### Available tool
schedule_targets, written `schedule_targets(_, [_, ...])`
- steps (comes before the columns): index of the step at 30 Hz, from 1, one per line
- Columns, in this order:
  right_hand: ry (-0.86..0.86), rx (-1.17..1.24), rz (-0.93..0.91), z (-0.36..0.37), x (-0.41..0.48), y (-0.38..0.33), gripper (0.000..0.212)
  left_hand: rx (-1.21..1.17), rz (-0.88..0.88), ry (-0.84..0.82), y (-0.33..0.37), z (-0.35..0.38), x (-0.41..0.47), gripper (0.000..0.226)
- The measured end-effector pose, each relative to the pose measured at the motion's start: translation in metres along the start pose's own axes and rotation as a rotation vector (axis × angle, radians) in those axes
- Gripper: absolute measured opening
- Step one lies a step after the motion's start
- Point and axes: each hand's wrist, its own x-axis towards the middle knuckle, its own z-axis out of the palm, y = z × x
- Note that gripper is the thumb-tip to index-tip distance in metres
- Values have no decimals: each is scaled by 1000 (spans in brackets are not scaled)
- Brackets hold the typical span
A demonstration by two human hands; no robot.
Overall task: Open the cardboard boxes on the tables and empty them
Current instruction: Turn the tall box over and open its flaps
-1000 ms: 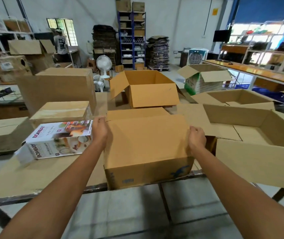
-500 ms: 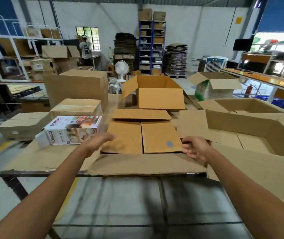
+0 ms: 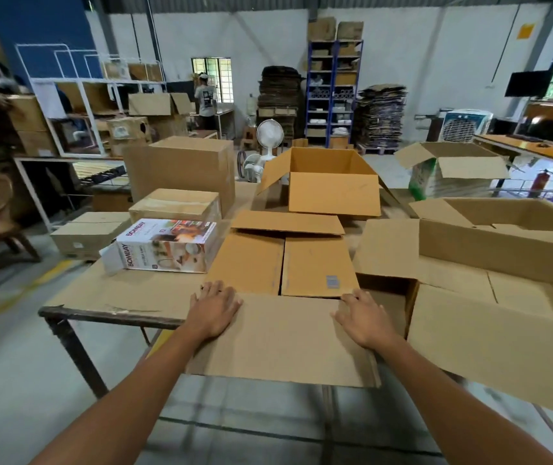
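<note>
A brown cardboard box (image 3: pixel 285 263) lies flattened in front of me on the table (image 3: pixel 124 293), its near flap (image 3: pixel 285 340) hanging over the table edge. My left hand (image 3: pixel 213 308) rests flat on the flap's left corner, fingers spread. My right hand (image 3: pixel 362 317) lies flat on its right side. Neither hand grips anything. A printed white product carton (image 3: pixel 168 245) lies just left of the flattened box.
An open empty box (image 3: pixel 332 193) stands behind, and a large open box (image 3: pixel 489 260) spreads at the right. Closed boxes (image 3: pixel 181 169) sit at the back left. A person (image 3: pixel 205 102) stands far back by a window. Shelves and stacked cardboard line the walls.
The box I held tilted up has been laid down and flattened on the table. Both hands moved from its sides to rest flat on the near flap.
</note>
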Motion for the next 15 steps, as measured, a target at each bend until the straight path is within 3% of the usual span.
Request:
schedule_targets(6, [122, -37, -52, 3, 20, -4, 55, 53, -17, 92, -1, 10, 24, 62])
schedule_targets(11, [233, -95, -125, 18, 44, -4, 45, 155, 20, 277, 3, 24, 35, 66])
schedule_targets(15, [208, -163, -79, -4, 101, -15, 37, 44, 65, 149, 22, -2, 100, 79])
